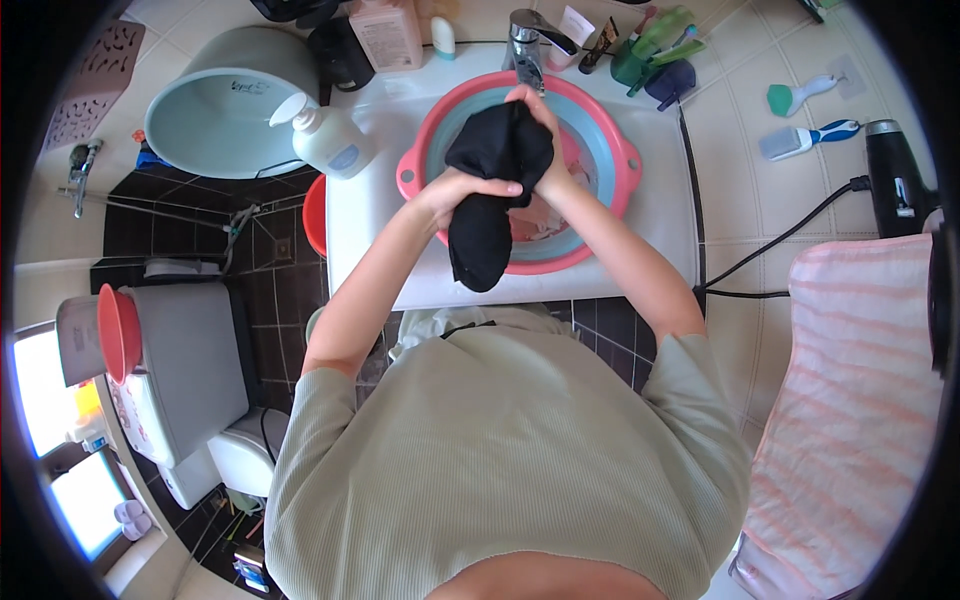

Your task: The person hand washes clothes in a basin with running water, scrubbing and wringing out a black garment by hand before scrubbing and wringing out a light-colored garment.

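Note:
A bunched black cloth garment hangs between my two hands, its exact kind not clear from its folds. My left hand grips its middle, thumb laid across the fabric. Around the upper right side of the bundle, my right hand is closed, partly hidden by the cloth. Beneath them a round pink-rimmed, blue-walled basin rests in the white sink. Pink fabric lies inside the basin. The garment's lower end droops over the basin's near left rim.
Behind the basin stands a chrome faucet. A white pump bottle and a large pale-blue tub are at the left. Green cups, brushes and a hair dryer sit at the right, above a striped towel.

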Action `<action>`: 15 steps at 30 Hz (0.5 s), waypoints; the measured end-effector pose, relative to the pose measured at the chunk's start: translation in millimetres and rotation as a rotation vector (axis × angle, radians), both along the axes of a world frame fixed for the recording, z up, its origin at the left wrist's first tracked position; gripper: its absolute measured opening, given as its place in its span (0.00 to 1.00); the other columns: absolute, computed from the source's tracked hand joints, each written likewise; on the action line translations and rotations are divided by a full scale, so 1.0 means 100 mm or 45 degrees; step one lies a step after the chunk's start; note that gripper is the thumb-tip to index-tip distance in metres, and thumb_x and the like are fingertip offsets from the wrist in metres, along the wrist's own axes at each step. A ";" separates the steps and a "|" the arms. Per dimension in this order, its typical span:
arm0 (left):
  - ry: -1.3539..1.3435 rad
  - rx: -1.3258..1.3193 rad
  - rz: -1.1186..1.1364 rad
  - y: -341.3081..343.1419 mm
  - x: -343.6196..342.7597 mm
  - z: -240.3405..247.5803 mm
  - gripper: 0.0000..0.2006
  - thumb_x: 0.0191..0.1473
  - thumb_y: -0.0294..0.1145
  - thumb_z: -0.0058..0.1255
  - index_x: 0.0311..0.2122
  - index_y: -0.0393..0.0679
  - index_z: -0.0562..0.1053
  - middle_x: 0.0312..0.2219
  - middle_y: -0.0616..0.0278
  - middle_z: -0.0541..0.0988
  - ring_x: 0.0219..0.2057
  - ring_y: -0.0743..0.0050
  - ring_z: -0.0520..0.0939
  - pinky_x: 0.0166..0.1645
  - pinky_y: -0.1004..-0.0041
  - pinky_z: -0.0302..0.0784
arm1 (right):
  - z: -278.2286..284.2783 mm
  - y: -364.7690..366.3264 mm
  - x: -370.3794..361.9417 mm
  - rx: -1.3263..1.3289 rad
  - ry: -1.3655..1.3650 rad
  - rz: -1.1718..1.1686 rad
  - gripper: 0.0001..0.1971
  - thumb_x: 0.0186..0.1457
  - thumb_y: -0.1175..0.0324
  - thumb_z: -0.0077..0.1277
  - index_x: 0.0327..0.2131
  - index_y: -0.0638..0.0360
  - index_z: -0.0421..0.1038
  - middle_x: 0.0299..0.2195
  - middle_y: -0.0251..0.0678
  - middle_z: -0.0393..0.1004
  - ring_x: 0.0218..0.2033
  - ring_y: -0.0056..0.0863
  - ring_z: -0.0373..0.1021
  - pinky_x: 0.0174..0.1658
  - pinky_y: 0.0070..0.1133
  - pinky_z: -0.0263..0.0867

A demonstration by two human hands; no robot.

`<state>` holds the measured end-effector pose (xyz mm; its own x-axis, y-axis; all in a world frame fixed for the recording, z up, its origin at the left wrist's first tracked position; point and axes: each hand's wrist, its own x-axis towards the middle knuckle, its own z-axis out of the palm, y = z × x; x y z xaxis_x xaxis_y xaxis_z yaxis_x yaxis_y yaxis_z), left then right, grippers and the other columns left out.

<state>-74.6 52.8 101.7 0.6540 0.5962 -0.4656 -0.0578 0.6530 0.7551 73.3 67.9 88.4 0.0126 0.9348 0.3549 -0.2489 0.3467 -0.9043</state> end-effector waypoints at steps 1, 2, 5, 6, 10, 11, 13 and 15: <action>0.034 0.052 0.033 -0.05 0.01 0.00 0.28 0.31 0.26 0.65 0.42 0.34 0.68 0.35 0.59 0.73 0.37 0.69 0.74 0.42 0.70 0.71 | 0.00 -0.03 0.02 0.094 -0.188 -0.004 0.07 0.48 0.69 0.45 0.31 0.57 0.60 0.24 0.24 0.61 0.29 0.14 0.60 0.34 0.13 0.57; 0.088 0.046 0.024 -0.08 0.01 0.05 0.29 0.30 0.25 0.65 0.43 0.36 0.68 0.36 0.59 0.73 0.38 0.70 0.73 0.43 0.71 0.70 | 0.03 -0.10 0.07 0.050 -0.337 0.011 0.10 0.46 0.67 0.47 0.30 0.58 0.58 0.24 0.26 0.60 0.29 0.15 0.59 0.34 0.14 0.56; 0.068 0.083 0.057 -0.15 0.01 -0.06 0.30 0.28 0.21 0.64 0.44 0.37 0.68 0.36 0.60 0.73 0.38 0.70 0.73 0.43 0.71 0.69 | 0.09 -0.16 0.30 0.118 -0.623 0.285 0.09 0.47 0.70 0.47 0.32 0.58 0.60 0.27 0.27 0.59 0.33 0.15 0.58 0.40 0.14 0.56; 0.069 0.082 0.062 -0.17 0.00 -0.09 0.30 0.28 0.21 0.64 0.44 0.37 0.68 0.36 0.60 0.73 0.38 0.70 0.73 0.43 0.71 0.69 | 0.10 -0.16 0.37 0.119 -0.622 0.290 0.09 0.47 0.70 0.47 0.32 0.58 0.60 0.27 0.27 0.59 0.33 0.15 0.58 0.40 0.14 0.56; -0.148 -0.008 0.163 -0.17 -0.04 -0.05 0.20 0.34 0.22 0.58 0.38 0.36 0.71 0.30 0.60 0.75 0.29 0.72 0.75 0.38 0.73 0.71 | 0.26 -0.18 0.73 -0.163 -0.714 0.650 0.29 0.39 0.70 0.56 0.48 0.57 0.58 0.45 0.32 0.60 0.48 0.23 0.57 0.51 0.21 0.54; -0.209 -0.052 0.166 -0.15 -0.08 -0.04 0.18 0.35 0.23 0.56 0.38 0.36 0.71 0.29 0.59 0.75 0.29 0.72 0.75 0.37 0.74 0.71 | 0.32 -0.18 0.78 -0.224 -0.698 0.736 0.36 0.37 0.69 0.58 0.54 0.57 0.55 0.53 0.33 0.57 0.54 0.26 0.55 0.55 0.25 0.52; -0.134 -0.131 0.124 -0.09 -0.09 -0.11 0.18 0.35 0.24 0.55 0.37 0.37 0.71 0.28 0.60 0.75 0.28 0.72 0.75 0.35 0.75 0.70 | 0.35 -0.17 0.77 -0.324 -0.609 0.844 0.45 0.35 0.65 0.60 0.58 0.55 0.47 0.59 0.34 0.47 0.60 0.31 0.46 0.58 0.30 0.48; -0.160 -0.134 0.058 -0.08 -0.04 -0.08 0.22 0.34 0.22 0.56 0.41 0.37 0.70 0.31 0.59 0.74 0.32 0.71 0.74 0.39 0.73 0.69 | 0.31 -0.17 0.61 0.041 -0.551 0.673 0.46 0.33 0.64 0.62 0.58 0.57 0.49 0.58 0.35 0.49 0.59 0.31 0.48 0.58 0.29 0.49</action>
<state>-79.0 44.8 93.4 0.6845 0.5787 -0.4432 -0.1787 0.7227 0.6676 134.1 51.4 119.4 -0.5921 0.7652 0.2529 -0.0107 0.3063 -0.9519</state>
